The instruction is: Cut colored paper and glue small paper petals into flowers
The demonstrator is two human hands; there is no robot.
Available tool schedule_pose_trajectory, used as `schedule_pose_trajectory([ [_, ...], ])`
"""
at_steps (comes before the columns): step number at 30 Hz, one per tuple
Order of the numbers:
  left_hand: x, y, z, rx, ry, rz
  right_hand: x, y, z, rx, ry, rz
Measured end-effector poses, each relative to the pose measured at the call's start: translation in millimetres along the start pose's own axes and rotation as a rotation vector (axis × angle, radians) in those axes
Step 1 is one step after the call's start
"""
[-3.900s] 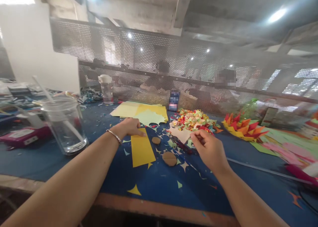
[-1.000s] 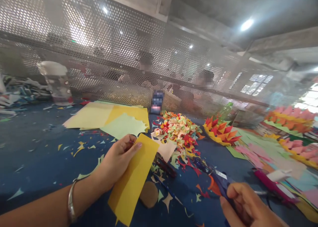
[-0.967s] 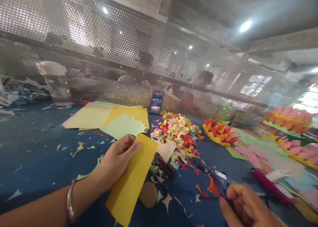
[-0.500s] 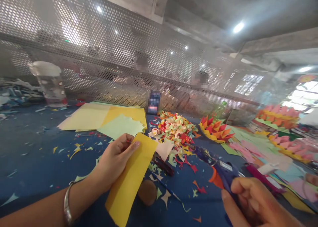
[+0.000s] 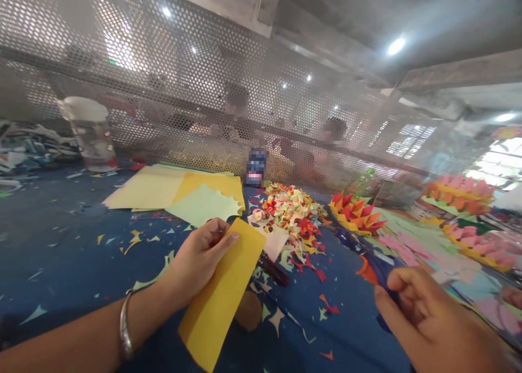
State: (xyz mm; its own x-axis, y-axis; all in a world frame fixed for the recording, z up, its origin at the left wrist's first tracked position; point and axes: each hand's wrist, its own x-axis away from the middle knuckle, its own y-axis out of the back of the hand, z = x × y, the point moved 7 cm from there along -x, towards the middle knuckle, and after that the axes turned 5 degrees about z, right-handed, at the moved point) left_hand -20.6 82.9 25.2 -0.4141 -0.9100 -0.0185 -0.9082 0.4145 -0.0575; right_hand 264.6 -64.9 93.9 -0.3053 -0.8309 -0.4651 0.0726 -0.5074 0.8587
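My left hand [image 5: 199, 264], with a silver bangle at the wrist, pinches a long strip of yellow paper [image 5: 224, 291] by its upper left edge. The strip slants down toward me over the dark blue tabletop. On the right, my right hand [image 5: 428, 313] is closed on the rear of a dark blue glue gun [image 5: 381, 264] with an orange trigger [image 5: 368, 271]. Its nozzle points away, toward a heap of coloured paper scraps [image 5: 293, 210]. Beside the yellow strip are a dark red-handled tool [image 5: 275, 269] and a brown round object [image 5: 248, 310], partly hidden.
Paper sheets [image 5: 150, 188] lie at the back left, near a white-lidded clear cup [image 5: 95, 136]. A phone [image 5: 256, 167] stands against a perforated metal screen [image 5: 163, 90]. Red-orange paper petals [image 5: 356, 212] and pink ones stand at right; another person's hand [image 5: 511, 296] shows at the edge.
My right hand and the glue gun have moved slightly right and nearer me. The left hand still holds the yellow strip; the whole view has shifted a little.
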Motion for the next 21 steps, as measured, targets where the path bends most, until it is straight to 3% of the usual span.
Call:
schedule_pose_trajectory([
  [7,-6.3,12.7,1.2,-0.106,-0.070,-0.053,-26.7,-72.1,-17.9,0.159,-0.080,0.275],
  [9,-7.8,16.6,0.2,-0.092,-0.048,-0.078,-29.6,-79.2,-23.8,0.217,-0.096,0.358],
  [12,-9.6,18.0,-0.7,-0.060,-0.001,-0.076,-30.2,-73.1,-19.2,0.333,-0.109,0.403],
  [16,-12.1,19.7,0.4,-0.107,-0.002,-0.060,-28.7,-67.4,33.8,0.219,0.074,0.362],
  [19,-14.3,21.7,2.5,-0.269,-0.062,-0.034,-25.7,-86.0,88.9,0.057,0.352,0.475],
  [21,-15.3,20.8,5.6,-0.381,-0.084,0.008,-26.4,-98.7,113.1,0.061,0.469,0.514],
])
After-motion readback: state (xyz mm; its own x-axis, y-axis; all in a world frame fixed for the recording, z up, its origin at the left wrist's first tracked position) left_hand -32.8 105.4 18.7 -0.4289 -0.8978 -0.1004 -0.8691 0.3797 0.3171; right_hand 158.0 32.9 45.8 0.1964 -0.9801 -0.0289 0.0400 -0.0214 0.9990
